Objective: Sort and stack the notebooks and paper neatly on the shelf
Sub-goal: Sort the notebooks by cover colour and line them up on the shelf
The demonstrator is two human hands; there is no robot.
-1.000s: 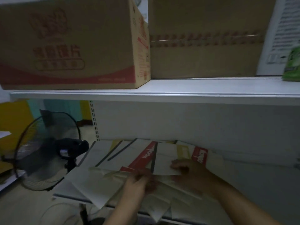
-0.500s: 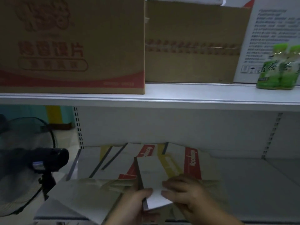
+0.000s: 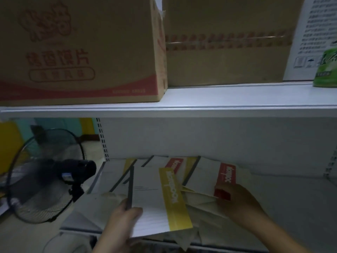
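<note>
Notebooks (image 3: 114, 172), lower centre: judged thin, light, floppy; grip near spine. Left hand (image 3: 122, 221) pinched yellow notebook (image 3: 155, 203); right hand (image 3: 237, 199) held red notebook (image 3: 209, 178).

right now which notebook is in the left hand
The yellow-banded notebook, gripped by the left hand at its dark spine; the right hand holds a red-banded one.

A red-printed cardboard box (image 3: 82, 52) sits beside a taped box (image 3: 228, 42) — black fan (image 3: 73, 172) lower left, green bottle (image 3: 326, 70) far right.
</note>
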